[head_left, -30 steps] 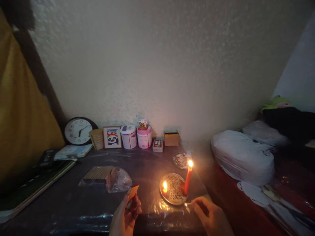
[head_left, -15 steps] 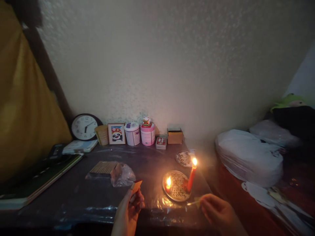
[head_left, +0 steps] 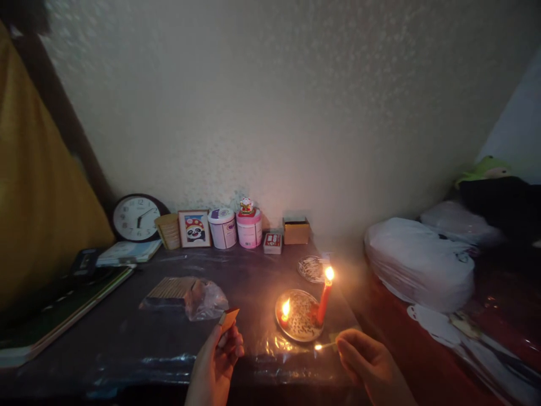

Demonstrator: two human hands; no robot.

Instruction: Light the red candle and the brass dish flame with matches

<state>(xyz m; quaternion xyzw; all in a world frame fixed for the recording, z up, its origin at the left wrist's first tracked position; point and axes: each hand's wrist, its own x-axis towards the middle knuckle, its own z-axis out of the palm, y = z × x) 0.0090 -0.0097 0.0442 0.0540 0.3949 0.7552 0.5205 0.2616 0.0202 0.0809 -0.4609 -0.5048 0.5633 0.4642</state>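
1. I see the matchbox, small, flat and orange in the candlelight, pinched in my left hand, fingers clamped on its lower end.
2. Its long axis tilts toward 1 o'clock, above the worktop front edge.
3. My right hand fingers pinch a thin match, its glowing tip pointing to 9 o'clock, just at 6 o'clock of the brass dish holding the red candle.

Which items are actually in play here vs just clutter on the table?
In play:
- left hand, pinching the matchbox
- right hand, holding a thin lit stick
- metal plate
- tall red candle, lit
- short candle, lit

Lying about:
- clock
- panda picture
- two tins
- plastic bag
- second plate
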